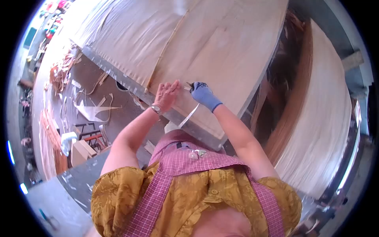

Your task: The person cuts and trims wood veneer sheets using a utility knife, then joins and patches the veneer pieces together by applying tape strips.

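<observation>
Bare and wearing a wristwatch (155, 108), my left hand (167, 94) lies with its fingers stretched out on a large pale sheet (221, 51) of wood veneer near the sheet's front edge. My right hand (203, 94), in a blue glove, is closed round a small dark tool (191, 85) just to the right of the left fingertips. The tool is mostly hidden by the fingers. A narrow white strip (189, 115) hangs over the sheet below the hands. A thin brown strip (166, 49) runs up the sheet from beside my left hand.
A tall stack of pale sheets (321, 106) with brown edges stands at the right. Veneer scraps (92, 111) litter the floor at the left, near a cardboard box (81, 152). A grey surface (59, 201) lies at the lower left.
</observation>
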A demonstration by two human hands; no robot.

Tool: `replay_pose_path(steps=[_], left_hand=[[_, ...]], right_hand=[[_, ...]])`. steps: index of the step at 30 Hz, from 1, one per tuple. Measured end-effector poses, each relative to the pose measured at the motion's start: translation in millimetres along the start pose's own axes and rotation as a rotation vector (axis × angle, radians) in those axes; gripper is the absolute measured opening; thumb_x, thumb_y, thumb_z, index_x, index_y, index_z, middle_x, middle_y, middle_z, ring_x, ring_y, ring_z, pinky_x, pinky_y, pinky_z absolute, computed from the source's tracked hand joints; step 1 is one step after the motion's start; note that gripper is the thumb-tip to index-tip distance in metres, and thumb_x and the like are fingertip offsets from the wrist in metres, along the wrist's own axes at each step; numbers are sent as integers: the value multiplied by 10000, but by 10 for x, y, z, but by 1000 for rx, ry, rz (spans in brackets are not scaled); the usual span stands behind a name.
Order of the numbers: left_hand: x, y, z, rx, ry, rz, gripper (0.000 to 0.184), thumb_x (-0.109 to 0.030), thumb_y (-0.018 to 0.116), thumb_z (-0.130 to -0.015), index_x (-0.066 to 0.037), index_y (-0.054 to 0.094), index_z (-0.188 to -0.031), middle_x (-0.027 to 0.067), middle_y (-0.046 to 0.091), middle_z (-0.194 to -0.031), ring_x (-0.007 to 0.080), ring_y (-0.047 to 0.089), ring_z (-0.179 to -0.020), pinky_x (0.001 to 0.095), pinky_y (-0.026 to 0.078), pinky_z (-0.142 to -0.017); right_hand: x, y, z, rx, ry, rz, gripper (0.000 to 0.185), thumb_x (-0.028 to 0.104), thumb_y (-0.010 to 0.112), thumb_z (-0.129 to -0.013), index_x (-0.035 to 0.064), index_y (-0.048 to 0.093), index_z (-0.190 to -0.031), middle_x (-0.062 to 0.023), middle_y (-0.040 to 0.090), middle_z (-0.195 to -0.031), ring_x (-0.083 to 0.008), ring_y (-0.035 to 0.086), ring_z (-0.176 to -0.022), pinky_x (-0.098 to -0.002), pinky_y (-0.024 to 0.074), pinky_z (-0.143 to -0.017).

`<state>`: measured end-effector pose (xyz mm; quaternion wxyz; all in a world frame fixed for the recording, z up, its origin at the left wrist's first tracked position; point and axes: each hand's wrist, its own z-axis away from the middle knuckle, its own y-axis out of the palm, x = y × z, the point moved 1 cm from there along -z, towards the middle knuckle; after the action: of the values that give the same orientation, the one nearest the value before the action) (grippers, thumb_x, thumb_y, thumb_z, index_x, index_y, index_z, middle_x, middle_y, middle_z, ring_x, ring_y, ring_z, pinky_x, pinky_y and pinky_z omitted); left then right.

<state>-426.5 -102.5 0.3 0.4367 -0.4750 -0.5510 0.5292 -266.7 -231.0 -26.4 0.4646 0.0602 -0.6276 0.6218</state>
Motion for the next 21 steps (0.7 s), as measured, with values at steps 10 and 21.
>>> replay_pose_path(steps=[10, 21], left_hand=[[-444, -258, -533, 255, -334, 44, 562, -139, 569, -808, -75, 476, -1359, 86, 449, -1442, 249, 460, -1239, 424, 353, -1037], [-1393, 215, -2242, -253, -564, 301, 844, -477, 594, -847, -20, 269, -1478, 154, 239, -1559, 297, 160, -1464, 449, 97, -1195]], right_hand=[[-651, -2098, 879, 355, 65, -742, 244, 216, 612, -925, 2, 620, -1043, -71, 682, -770, -71, 495, -475, -234, 407, -441], [-922, -2636, -1010, 201, -77, -747, 166, 193, 640, -913, 60, 653, -1012, -40, 674, -764, -32, 418, -476, -204, 342, -440]])
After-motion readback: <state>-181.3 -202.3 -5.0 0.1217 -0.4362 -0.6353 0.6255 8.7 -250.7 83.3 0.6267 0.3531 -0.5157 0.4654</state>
